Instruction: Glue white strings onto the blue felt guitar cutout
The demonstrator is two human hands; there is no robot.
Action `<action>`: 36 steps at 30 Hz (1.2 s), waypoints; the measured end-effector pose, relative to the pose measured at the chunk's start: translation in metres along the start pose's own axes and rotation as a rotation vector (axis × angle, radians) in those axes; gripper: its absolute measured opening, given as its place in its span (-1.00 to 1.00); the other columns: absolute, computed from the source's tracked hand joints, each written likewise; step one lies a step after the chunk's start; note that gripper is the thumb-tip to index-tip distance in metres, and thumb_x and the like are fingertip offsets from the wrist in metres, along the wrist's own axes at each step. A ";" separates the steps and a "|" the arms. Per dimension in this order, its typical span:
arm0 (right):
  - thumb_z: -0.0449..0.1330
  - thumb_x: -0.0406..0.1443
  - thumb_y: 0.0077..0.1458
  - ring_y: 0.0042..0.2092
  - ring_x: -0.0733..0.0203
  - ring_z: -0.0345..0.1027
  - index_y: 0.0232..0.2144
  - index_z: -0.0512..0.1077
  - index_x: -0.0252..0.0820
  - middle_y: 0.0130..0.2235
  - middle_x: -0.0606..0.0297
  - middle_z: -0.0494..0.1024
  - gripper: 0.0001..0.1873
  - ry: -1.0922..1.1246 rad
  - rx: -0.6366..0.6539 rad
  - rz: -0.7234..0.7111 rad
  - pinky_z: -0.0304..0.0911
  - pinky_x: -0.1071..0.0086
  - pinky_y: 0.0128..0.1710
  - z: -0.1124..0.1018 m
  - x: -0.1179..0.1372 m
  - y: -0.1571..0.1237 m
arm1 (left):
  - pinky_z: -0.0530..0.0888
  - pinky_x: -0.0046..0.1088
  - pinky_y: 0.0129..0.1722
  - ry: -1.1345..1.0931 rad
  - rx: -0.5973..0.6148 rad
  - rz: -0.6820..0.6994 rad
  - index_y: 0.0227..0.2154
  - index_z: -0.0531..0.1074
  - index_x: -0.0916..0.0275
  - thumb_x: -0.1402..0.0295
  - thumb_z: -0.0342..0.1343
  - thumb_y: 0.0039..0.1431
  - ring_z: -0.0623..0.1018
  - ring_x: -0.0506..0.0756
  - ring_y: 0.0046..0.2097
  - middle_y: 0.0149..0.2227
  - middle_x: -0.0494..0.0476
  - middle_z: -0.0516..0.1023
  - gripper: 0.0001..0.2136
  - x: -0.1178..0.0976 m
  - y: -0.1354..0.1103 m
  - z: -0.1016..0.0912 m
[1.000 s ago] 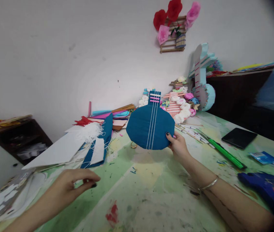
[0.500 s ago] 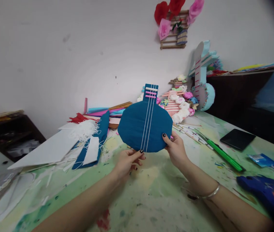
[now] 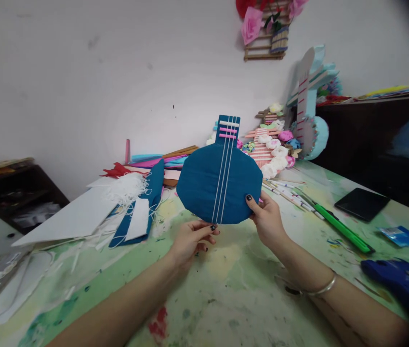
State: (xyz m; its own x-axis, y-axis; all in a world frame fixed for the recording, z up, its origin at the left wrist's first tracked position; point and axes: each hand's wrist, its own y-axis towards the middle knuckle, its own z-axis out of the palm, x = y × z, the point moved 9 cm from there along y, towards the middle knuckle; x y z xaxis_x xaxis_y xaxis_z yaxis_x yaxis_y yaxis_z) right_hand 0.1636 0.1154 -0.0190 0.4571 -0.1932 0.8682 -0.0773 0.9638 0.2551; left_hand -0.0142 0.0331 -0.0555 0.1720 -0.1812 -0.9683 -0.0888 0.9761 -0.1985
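Observation:
A blue fabric craft guitar (image 3: 218, 185) with white strings and pink frets is held upright above the paint-stained table (image 3: 226, 289). My right hand (image 3: 267, 219) grips its lower right edge, thumb on the front. My left hand (image 3: 191, 238) pinches the bottom edge where the white strings end, fingers closed. A silver bangle (image 3: 320, 289) sits on my right wrist.
White sheets and blue strips with loose white thread (image 3: 125, 202) lie to the left. Pens and a green marker (image 3: 337, 226), a black phone (image 3: 361, 203), a blue packet (image 3: 401, 236) and a blue glue gun (image 3: 399, 282) lie right. Paper flowers (image 3: 272, 149) and a pale blue guitar model (image 3: 309, 111) stand behind.
My left hand came up from the table's left side to the guitar's bottom edge and pinched it. The right hand has kept its hold, and the view shifted slightly down.

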 end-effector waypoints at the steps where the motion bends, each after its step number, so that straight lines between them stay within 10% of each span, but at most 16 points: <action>1: 0.35 -0.10 -0.13 -0.20 0.05 0.49 -0.12 0.42 -0.08 -0.13 0.20 0.60 -0.51 0.009 -0.002 0.004 0.44 0.18 -0.29 0.000 0.000 0.000 | 0.25 -0.67 -0.63 0.018 -0.011 0.007 -0.41 0.53 0.34 0.29 0.31 -0.11 0.48 -0.06 -0.48 -0.37 0.21 0.59 -0.77 0.000 0.000 -0.002; 7: 0.38 -0.08 -0.18 -0.23 0.05 0.48 -0.14 0.42 -0.13 -0.11 0.17 0.59 -0.47 0.010 -0.058 0.029 0.44 0.18 -0.32 -0.004 0.002 0.000 | 0.31 -0.63 -0.65 0.060 -0.152 0.059 -0.42 0.53 0.37 0.36 0.28 -0.10 0.50 -0.03 -0.51 -0.44 0.24 0.59 -0.82 -0.002 0.004 -0.023; 18: 0.36 -0.08 -0.15 -0.23 0.07 0.47 -0.17 0.40 -0.13 -0.14 0.19 0.60 -0.52 -0.041 -0.018 -0.028 0.42 0.23 -0.32 0.003 0.002 -0.004 | 0.55 -0.54 -0.18 -0.371 0.100 -0.057 -0.38 0.50 0.47 0.59 0.13 0.09 0.60 0.16 -0.14 -0.19 0.40 0.59 -0.93 -0.001 -0.006 0.016; 36: 0.29 -0.14 -0.05 -0.16 0.07 0.46 -0.09 0.39 -0.14 -0.10 0.14 0.56 -0.55 -0.160 -0.009 -0.237 0.38 0.16 -0.12 0.010 0.025 -0.008 | 0.35 -0.37 0.18 -0.540 0.157 -0.134 0.07 0.20 0.64 0.83 -0.08 -0.03 0.47 0.22 0.07 0.01 0.56 0.45 -0.49 -0.013 -0.019 0.016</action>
State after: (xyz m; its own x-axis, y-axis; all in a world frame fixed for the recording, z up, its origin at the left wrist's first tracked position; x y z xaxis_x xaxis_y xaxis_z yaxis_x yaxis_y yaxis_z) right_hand 0.1669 0.1011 0.0050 0.3157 -0.4396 0.8409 0.0231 0.8895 0.4564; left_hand 0.0014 0.0189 -0.0363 0.6516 -0.2575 -0.7135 0.1081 0.9625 -0.2487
